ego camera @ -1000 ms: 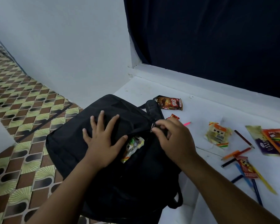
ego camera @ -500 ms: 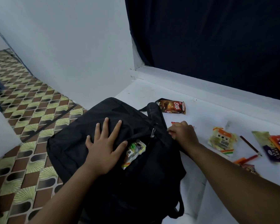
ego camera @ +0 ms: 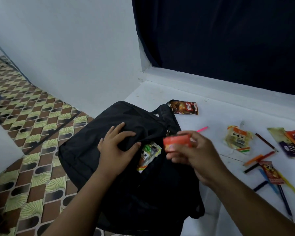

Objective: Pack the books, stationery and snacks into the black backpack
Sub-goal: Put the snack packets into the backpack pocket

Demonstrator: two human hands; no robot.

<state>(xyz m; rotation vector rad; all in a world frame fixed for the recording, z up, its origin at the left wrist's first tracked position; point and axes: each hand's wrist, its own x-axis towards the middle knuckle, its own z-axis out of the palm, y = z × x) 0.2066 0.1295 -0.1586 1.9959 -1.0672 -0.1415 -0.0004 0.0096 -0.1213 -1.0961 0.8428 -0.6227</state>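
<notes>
A white ledge (ego camera: 160, 94) carries the black backpack (ego camera: 95, 150), which hangs partly over a floor of patterned tiles (ego camera: 32, 133); behind stand a pale wall (ego camera: 66, 48) and a dark curtain (ego camera: 228, 40). The left hand (ego camera: 115, 148) grips the fabric at the open pocket, fingers curled, beside a green snack packet (ego camera: 149, 153) lying inside. The right hand (ego camera: 192, 155) pinches a blurred red packet (ego camera: 177, 143) above the opening. Farther right lie pencils (ego camera: 257, 159), a yellow packet (ego camera: 238, 139) and a brown snack packet (ego camera: 184, 108).
</notes>
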